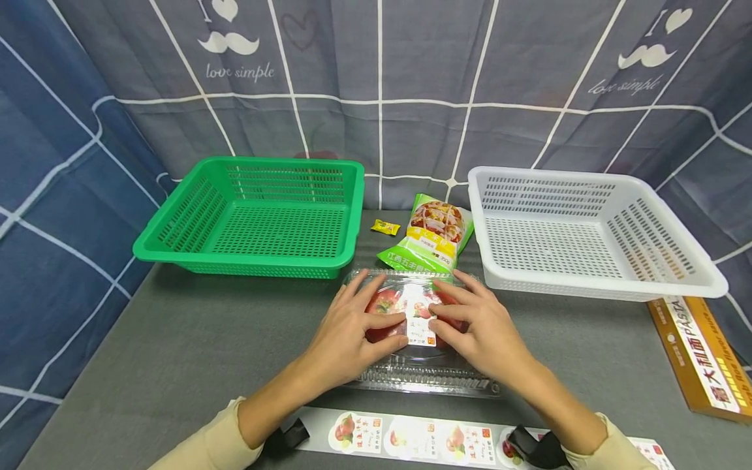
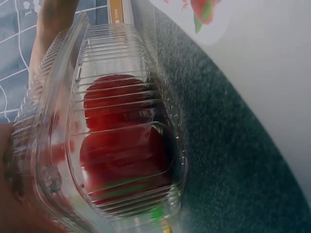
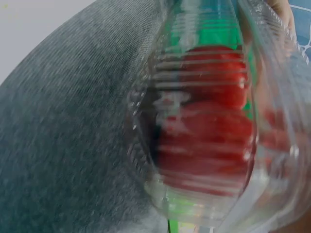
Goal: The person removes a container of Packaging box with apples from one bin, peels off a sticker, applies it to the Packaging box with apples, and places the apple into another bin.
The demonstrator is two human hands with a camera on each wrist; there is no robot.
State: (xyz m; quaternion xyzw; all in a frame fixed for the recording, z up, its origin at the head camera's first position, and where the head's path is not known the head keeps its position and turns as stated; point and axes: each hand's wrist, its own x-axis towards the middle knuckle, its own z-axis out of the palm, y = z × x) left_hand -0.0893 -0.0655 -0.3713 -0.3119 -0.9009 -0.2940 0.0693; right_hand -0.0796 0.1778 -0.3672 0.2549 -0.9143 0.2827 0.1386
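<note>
In front of me a clear plastic clamshell box (image 1: 423, 382) sits on the grey table with its lid down. Red tomatoes (image 2: 121, 158) show through its ribbed side in both wrist views. A white sticker (image 1: 421, 331) with a fruit picture and red print lies across the middle of the lid. My left hand (image 1: 355, 326) rests on the lid's left part, thumb and index fingertips at the sticker's left edge. From the other side my right hand (image 1: 478, 326) touches the lid, fingers spread, thumb and index fingertips at the sticker's right edge.
A strip of similar stickers (image 1: 411, 440) lies along the near side. Behind stand a green basket (image 1: 252, 264) at left and a white basket (image 1: 599, 287) at right. Between them are a green food bag (image 1: 435, 232) and a small yellow packet (image 1: 385, 227). A pasta box (image 1: 699, 352) lies far right.
</note>
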